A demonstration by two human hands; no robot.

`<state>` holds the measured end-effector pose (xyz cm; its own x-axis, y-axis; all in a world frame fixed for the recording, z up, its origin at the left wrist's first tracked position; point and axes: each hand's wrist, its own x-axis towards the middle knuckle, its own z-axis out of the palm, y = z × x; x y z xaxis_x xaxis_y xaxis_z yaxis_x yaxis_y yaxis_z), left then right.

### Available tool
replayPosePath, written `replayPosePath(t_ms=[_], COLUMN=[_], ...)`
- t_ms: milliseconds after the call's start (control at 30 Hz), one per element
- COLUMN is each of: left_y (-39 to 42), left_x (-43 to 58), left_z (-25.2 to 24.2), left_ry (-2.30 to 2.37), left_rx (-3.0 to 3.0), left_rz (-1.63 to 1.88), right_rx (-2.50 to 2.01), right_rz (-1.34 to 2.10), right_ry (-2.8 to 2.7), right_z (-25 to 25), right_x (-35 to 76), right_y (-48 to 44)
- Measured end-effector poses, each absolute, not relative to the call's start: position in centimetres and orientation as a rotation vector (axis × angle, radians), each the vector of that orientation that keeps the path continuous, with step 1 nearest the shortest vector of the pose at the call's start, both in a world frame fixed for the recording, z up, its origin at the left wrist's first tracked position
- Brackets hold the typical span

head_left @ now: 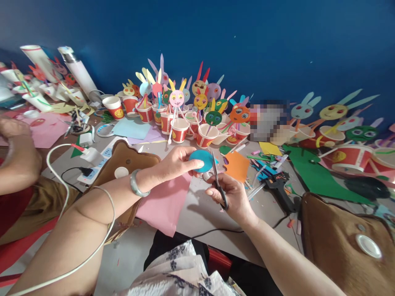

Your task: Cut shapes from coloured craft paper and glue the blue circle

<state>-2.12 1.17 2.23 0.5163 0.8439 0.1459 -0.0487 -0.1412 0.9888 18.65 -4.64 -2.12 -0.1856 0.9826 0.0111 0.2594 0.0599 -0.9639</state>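
Observation:
Pinched between the thumb and fingers of my left hand point(179, 162) is a round piece of blue paper point(202, 159). My right hand point(233, 195) grips a pair of scissors point(217, 181) with dark handles, the blades pointing up along the right edge of the blue disc. Whether the blades touch the paper I cannot tell. Beneath my hands lies a sheet of pink paper point(166, 201) on the grey table point(197, 222). Just right of the scissors is an orange paper piece point(237, 165).
Paper cups point(180, 130) with rabbit-faced paper figures line the blue wall. At right lie a black glue gun point(280, 191), green paper point(321, 174) and a brown cushion-like pouch point(339, 234). A power strip point(98, 162) and another brown pouch point(129, 158) are left, near another person's arm point(18, 156).

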Motion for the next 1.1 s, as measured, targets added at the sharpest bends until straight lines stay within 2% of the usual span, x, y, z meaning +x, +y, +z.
replayPosePath(t_ms=[1100], left_y=[1.17], left_x=[-2.03], left_z=[1.77], left_ry=[0.728], left_rx=[1.542], left_rz=[0.894], right_rx=[-1.262], right_rz=[1.189], right_ry=[-1.548], right_z=[-1.98], right_x=[18.55], right_y=[-4.68])
